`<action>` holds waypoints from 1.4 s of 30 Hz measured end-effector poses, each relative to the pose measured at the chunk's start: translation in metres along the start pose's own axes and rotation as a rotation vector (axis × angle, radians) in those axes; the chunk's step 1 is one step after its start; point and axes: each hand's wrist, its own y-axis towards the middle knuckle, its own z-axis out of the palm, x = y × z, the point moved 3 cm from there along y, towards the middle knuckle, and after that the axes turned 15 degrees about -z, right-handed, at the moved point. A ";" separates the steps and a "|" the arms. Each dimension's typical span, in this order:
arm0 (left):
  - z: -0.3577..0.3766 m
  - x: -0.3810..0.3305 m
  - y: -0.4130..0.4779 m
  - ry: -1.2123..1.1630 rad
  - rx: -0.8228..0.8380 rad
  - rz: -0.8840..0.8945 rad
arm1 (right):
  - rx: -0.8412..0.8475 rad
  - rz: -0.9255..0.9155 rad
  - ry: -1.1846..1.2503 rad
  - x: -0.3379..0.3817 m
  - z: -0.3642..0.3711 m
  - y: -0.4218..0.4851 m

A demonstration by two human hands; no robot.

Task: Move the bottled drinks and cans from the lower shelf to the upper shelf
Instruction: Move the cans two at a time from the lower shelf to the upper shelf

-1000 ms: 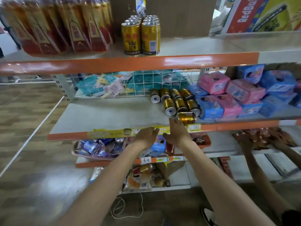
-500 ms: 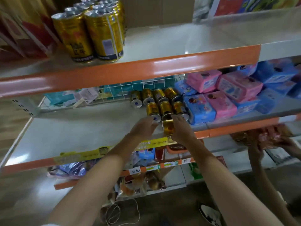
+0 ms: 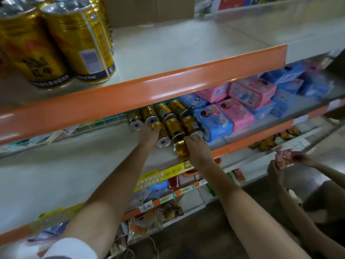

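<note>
Both hands are grasping gold cans point(image 3: 174, 126) on the lower shelf point(image 3: 74, 165).
Mid-frame, the left hand point(image 3: 147, 136) is gripping one lying can point(image 3: 164, 137); the right hand point(image 3: 197, 151) is clasping the front can point(image 3: 180, 151).

Left grip point(image 3: 147, 136) holds can point(image 3: 164, 141); right grip point(image 3: 197, 150), front can point(image 3: 180, 150).

Upper shelf point(image 3: 186, 53): upright cans point(image 3: 56, 43) stood on it, upper left of frame.
Lower shelf point(image 3: 65, 174): lying cans point(image 3: 173, 118) lay in rows at centre, packs point(image 3: 242, 105) just right.
Front can point(image 3: 181, 151): lay alone before those rows.
</note>
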 end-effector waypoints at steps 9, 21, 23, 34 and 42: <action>0.017 0.003 0.020 -0.072 0.139 -0.086 | 0.028 0.029 -0.035 -0.001 -0.002 0.011; -0.023 0.036 0.007 -0.391 0.314 0.046 | 0.066 0.041 -0.036 0.000 0.000 0.016; -0.037 0.045 0.001 -0.309 0.315 0.232 | 0.073 0.042 -0.052 0.000 0.002 0.016; -0.091 0.116 -0.006 -0.235 0.150 0.338 | 0.214 -0.015 -0.255 0.014 -0.006 0.018; -0.099 0.130 -0.005 -0.198 0.134 0.343 | 0.212 -0.098 -0.147 0.017 -0.005 0.018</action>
